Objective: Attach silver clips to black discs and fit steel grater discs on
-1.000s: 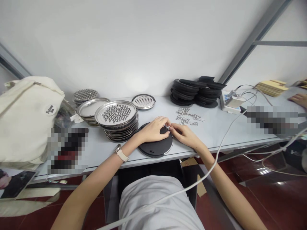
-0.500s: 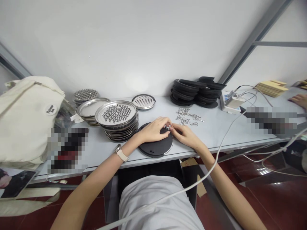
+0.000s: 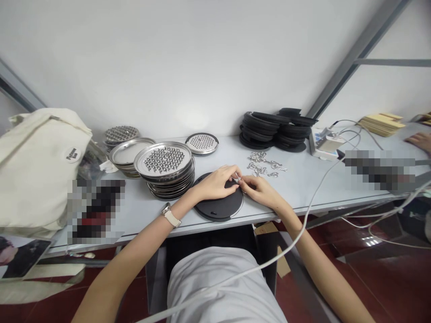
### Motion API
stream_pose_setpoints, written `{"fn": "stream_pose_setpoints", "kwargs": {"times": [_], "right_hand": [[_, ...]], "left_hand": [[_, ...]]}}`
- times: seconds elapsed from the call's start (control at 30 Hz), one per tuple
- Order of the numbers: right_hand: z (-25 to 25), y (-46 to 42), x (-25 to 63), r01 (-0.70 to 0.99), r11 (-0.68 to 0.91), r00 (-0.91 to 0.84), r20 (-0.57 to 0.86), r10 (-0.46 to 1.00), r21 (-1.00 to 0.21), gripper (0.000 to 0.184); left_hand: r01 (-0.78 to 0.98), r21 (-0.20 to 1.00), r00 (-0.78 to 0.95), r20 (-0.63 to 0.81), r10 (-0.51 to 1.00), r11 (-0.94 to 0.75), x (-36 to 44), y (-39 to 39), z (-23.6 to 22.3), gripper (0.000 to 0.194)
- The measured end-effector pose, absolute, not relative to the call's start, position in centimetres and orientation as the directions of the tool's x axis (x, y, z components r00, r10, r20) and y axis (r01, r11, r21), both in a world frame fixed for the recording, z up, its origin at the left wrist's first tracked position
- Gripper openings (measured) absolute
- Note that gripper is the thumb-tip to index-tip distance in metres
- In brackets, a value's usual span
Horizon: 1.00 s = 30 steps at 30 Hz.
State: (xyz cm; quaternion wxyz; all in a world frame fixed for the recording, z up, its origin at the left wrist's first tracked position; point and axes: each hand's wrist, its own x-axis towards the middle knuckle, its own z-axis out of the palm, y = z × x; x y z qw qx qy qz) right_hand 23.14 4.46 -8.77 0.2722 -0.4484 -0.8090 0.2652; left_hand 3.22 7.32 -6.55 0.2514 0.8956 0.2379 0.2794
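A black round disc [image 3: 215, 208] with a thin metallic edge lies flat at the front edge of the table. My left hand [image 3: 218, 183] rests over its upper part, fingers curled and pinching at the disc's right rim. From the right, my right hand [image 3: 259, 190] meets it, thumb and forefinger pressed together. Between the fingertips shows a small silver metal clip [image 3: 237, 179], mostly covered by the fingers. Similar loose metal clips [image 3: 259, 169] are scattered just beyond my right hand. Left of the disc stands a stack of round metal graters [image 3: 163, 161].
Behind are more round metal plates [image 3: 131, 152], a perforated grater disc [image 3: 202, 143] and stacked black rings [image 3: 261, 130]. A power strip [image 3: 323, 146] sits at right; a white cable [image 3: 303, 224] crosses the view. A cream bag [image 3: 40, 170] stands left. Another person's hand [image 3: 420, 140] shows far right.
The fingertips of both hands have shifted slightly around the small metal clip, and less of it shows. The disc and the stacks stay where they were.
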Motion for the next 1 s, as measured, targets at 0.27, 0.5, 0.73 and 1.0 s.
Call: {"fn": "stream_pose_setpoints", "kwargs": {"times": [0.27, 0.5, 0.73, 1.0], "right_hand": [[-8.55, 4.38, 23.08, 0.583, 0.453, -0.444, 0.203, 0.873, -0.675, 0.041], [-8.41, 4.25, 23.05, 0.579, 0.438, -0.418, 0.211, 0.884, -0.687, 0.038], [-8.61, 4.37, 23.22, 0.567, 0.43, -0.394, 0.228, 0.89, -0.703, 0.037], [-8.55, 4.56, 23.02, 0.582, 0.49, -0.464, 0.23, 0.855, -0.649, 0.034]], "left_hand": [[0.281, 0.566, 0.729, 0.399, 0.556, -0.775, 3.12, 7.35, -6.53, 0.023], [0.295, 0.573, 0.729, 0.382, 0.568, -0.764, 3.14, 7.35, -6.54, 0.023], [0.291, 0.571, 0.732, 0.383, 0.563, -0.767, 3.12, 7.4, -6.7, 0.025], [0.323, 0.547, 0.73, 0.375, 0.572, -0.772, 3.2, 7.3, -6.39, 0.024]]}}
